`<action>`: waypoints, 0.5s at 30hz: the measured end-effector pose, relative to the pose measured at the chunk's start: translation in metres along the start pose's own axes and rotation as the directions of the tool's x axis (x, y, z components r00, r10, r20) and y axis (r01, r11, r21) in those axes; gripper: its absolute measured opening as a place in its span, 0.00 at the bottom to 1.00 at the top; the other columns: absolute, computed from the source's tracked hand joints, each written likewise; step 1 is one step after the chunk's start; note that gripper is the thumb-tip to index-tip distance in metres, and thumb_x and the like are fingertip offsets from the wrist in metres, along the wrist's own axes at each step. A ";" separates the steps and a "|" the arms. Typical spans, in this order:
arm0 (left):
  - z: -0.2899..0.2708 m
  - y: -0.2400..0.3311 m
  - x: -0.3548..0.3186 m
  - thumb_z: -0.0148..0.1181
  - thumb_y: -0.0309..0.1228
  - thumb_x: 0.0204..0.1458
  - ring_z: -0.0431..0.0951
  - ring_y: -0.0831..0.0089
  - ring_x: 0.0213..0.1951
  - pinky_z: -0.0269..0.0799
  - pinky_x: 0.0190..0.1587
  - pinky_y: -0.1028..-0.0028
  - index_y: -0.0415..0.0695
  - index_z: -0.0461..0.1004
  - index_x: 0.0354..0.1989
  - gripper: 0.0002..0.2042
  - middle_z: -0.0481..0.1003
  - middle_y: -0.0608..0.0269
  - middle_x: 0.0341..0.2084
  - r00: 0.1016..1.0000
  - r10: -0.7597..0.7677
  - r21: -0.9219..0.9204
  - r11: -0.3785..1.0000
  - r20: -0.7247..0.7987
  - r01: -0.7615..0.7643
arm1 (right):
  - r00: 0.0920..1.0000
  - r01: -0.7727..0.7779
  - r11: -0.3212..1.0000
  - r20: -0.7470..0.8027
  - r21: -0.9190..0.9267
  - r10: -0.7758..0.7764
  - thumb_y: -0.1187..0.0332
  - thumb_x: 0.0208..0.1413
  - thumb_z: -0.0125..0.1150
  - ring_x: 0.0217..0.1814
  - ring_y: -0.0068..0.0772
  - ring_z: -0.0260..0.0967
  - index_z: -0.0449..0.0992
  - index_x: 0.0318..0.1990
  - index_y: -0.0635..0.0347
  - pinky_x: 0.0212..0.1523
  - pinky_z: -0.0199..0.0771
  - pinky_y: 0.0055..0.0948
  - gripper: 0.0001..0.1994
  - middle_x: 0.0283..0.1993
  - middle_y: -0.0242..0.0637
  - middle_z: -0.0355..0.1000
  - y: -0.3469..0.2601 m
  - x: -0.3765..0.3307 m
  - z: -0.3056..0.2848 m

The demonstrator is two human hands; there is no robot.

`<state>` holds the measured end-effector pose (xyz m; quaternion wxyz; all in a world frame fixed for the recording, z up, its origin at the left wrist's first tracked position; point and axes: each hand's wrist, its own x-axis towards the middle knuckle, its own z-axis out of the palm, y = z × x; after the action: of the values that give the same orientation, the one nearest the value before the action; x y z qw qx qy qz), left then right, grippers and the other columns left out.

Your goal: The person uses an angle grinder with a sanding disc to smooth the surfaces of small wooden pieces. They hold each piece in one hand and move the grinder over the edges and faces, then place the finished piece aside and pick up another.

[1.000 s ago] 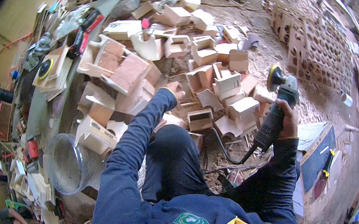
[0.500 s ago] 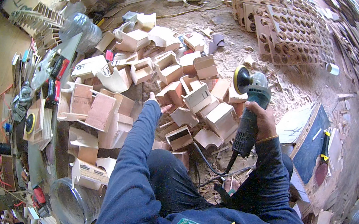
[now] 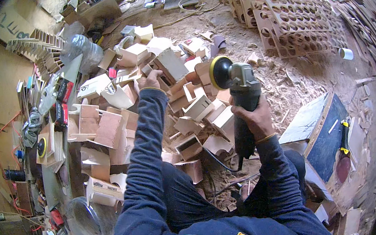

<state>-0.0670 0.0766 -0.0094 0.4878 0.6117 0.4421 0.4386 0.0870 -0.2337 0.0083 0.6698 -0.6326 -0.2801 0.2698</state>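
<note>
My left hand (image 3: 150, 80) is closed on the edge of a small pale wooden box (image 3: 171, 65), which is tilted above the pile. Its fingertips are partly hidden by the box. In my right hand (image 3: 258, 118) is a handheld disc sander (image 3: 244, 90), gripped round its dark body. The sander's round pad (image 3: 222, 72) with a yellow rim points up and left, close to the held box but apart from it. Below and between my hands lie more wooden boxes (image 3: 198, 107) with curved cut-outs, heaped on one another.
Cut-out wooden panels (image 3: 291, 22) with rows of round holes lean at the far right. A blue-sided wooden block (image 3: 329, 137) stands right of my knee. The sander's cord (image 3: 219, 159) runs down between my legs. A clear round container (image 3: 85, 222) sits at the left. Sawdust covers the floor (image 3: 266, 80).
My left hand has moved forward from the middle of the pile and taken hold of a wooden box. The sander in my right hand has shifted left and stands more upright.
</note>
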 end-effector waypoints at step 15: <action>0.063 0.003 -0.048 0.70 0.53 0.53 0.79 0.73 0.38 0.74 0.43 0.71 0.38 0.78 0.43 0.27 0.83 0.62 0.36 0.969 0.229 -0.147 0.959 -0.096 -0.241 | 0.998 0.058 0.913 0.002 -0.405 -0.063 0.64 0.40 0.75 0.44 0.37 0.75 0.71 0.53 0.63 0.48 0.76 0.35 0.30 0.43 0.41 0.76 0.005 -0.012 0.022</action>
<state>-0.0169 0.0166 -0.0198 0.4615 0.6017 0.3489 0.5507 0.0627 -0.2272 0.0038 0.5340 -0.7499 -0.3455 0.1818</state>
